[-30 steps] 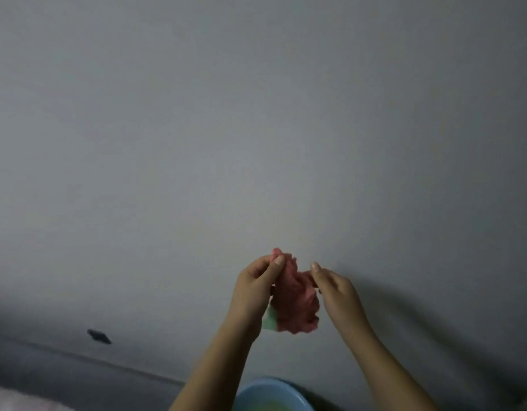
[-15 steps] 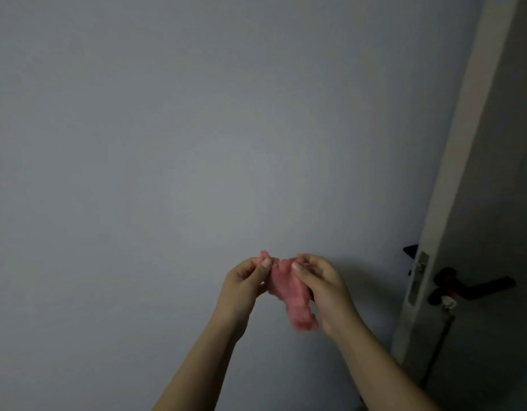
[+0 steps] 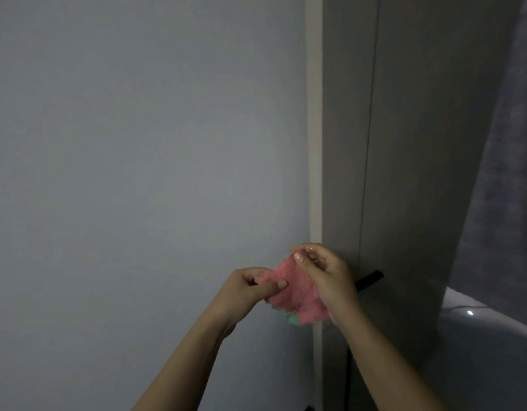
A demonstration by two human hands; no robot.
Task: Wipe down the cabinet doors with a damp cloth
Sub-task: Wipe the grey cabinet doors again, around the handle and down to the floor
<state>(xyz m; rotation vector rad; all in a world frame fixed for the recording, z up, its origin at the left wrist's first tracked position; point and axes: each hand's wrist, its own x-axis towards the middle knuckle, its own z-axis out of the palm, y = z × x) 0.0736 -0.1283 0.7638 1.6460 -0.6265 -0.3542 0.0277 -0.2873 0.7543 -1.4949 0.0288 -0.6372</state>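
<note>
1. Compared with half a second ago, both hands and the cloth now sit further to the right and in front of the pale door frame point(image 3: 315, 173), and the view has turned so that the grey door point(image 3: 404, 143) fills the right part.
2. Held between both hands, the pink cloth point(image 3: 295, 295) is crumpled and spread a little wider than before; a small green part shows at its lower edge.
3. On the left hand point(image 3: 244, 292) the fingers are curled and the thumb presses the left edge of the cloth against them.
4. Higher up, the right hand point(image 3: 327, 280) pinches the upper right part of the cloth with thumb and curled fingers.
5. Both forearms rise from the bottom edge of the view, and the cloth is in the air and does not touch the door or the wall.
6. Behind the hands, the plain grey wall point(image 3: 137, 173) fills the left part.
7. Just right of the right hand, a dark handle point(image 3: 370, 279) sticks out from the door.
8. At the far right hangs a dark curtain point(image 3: 505, 173), and below it a pale rounded object with a small bright reflection; what it is I cannot tell.
</note>
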